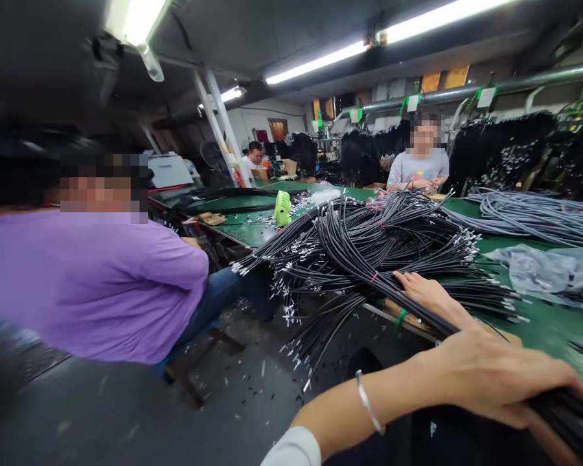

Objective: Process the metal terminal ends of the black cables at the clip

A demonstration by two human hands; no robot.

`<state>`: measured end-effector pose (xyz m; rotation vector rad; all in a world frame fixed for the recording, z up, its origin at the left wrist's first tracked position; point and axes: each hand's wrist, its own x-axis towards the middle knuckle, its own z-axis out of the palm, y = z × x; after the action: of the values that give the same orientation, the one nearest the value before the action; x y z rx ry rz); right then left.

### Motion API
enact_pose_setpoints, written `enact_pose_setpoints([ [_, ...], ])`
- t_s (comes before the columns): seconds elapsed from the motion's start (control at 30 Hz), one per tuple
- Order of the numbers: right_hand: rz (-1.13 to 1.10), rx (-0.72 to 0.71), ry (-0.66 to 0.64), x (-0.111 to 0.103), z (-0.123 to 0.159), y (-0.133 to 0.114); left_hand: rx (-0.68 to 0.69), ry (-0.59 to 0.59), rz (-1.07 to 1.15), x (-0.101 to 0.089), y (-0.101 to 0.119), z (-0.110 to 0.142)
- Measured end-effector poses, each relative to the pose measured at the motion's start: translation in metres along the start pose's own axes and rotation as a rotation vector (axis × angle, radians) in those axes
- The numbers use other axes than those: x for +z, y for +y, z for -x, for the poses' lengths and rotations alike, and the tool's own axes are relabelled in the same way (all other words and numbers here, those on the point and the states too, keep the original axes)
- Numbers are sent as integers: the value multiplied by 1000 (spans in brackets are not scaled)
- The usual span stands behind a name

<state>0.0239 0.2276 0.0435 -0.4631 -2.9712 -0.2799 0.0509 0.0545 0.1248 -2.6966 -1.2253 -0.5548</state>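
My left hand [508, 378], with a bangle on its wrist, reaches across to the right. Its fingers are closed around a bundle of black cables [563, 421] at the lower right edge. Behind it, my right hand [430, 294] lies against the same long bundle, its fingertips at the bundle's far side near a red tie [374, 276]; part of its grip and its forearm are hidden. The bundle runs up and left onto a big heap of black cables [359, 239] with pale metallic ends, which overhangs the table edge.
The green table [544, 330] carries grey cable coils [529, 210], a clear plastic bag [554, 268] and a lime-green tape roll [282, 208]. A person in a purple top [102, 278] sits close on the left; another person [420, 162] is across the table. Scraps litter the floor.
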Motion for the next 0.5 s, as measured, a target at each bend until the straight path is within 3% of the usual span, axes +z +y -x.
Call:
enact_pose_setpoints([
  [0.13, 55, -5, -40, 5, 2, 7, -45, -185, 167, 24, 20, 70],
  [0.3, 32, 22, -37, 6, -3, 12, -350, -505, -2, 55, 8, 159],
  [0.4, -16, 65, -27, 7, -2, 22, -432, -593, -92, 69, -3, 185],
  [0.5, -91, 105, -19, 9, 4, 36, -267, -574, 22, 81, -2, 181],
])
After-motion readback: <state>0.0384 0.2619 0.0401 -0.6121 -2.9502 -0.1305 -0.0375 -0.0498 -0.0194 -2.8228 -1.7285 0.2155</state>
